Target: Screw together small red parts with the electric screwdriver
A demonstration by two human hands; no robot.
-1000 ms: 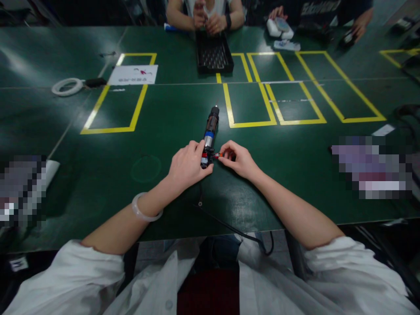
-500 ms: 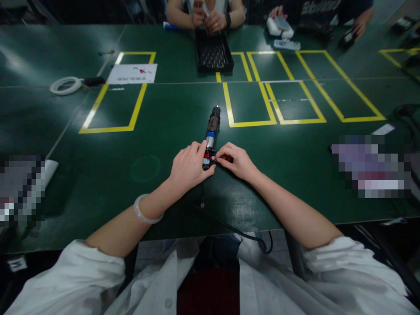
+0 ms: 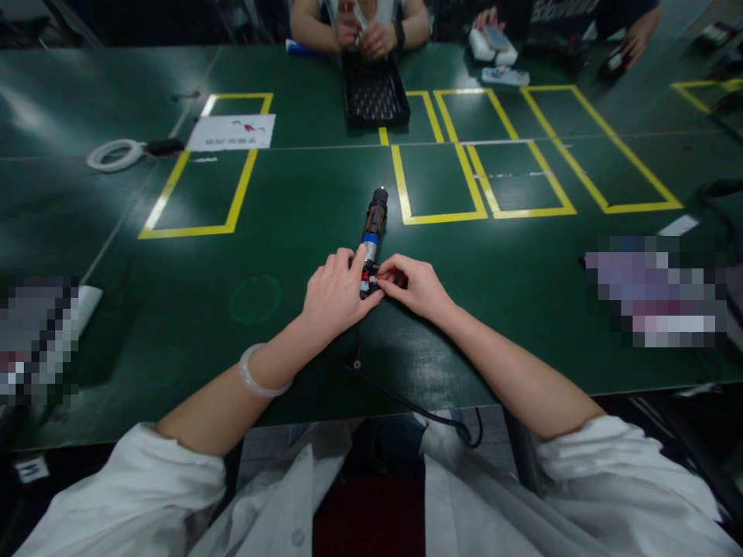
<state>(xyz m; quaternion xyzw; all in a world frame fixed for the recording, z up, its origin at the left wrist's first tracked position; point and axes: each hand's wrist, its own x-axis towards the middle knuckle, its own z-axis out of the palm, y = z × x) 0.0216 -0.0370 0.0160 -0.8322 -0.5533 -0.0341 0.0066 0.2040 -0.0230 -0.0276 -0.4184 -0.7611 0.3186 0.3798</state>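
An electric screwdriver with its inner parts bare (image 3: pixel 374 220) lies on the green table, its thin bit pointing away from me. It has a black collar, a brownish middle and a silver motor with a blue band. My left hand (image 3: pixel 333 292) is closed around its near end, thumb and fingers on either side of red and white parts. At the right side of that end, my right hand (image 3: pixel 415 285) pinches something small, with a bit of orange-red showing at the fingertips. The fingers hide most of it. A black cord (image 3: pixel 400 398) runs from below the left hand over the table's front edge.
Across the table a person's hands (image 3: pixel 376 37) work above a black tray (image 3: pixel 377 121). Yellow tape outlines (image 3: pixel 444 219) mark the tabletop. A white sheet (image 3: pixel 232 133) and a coiled white cable (image 3: pixel 116 155) lie at the far left. Blurred-out objects (image 3: pixel 655 290) flank me.
My right hand has shifted slightly left, its fingertips closer against the screwdriver's near end, where a bit of orange-red now shows. The left hand keeps its hold. The view has moved slightly.
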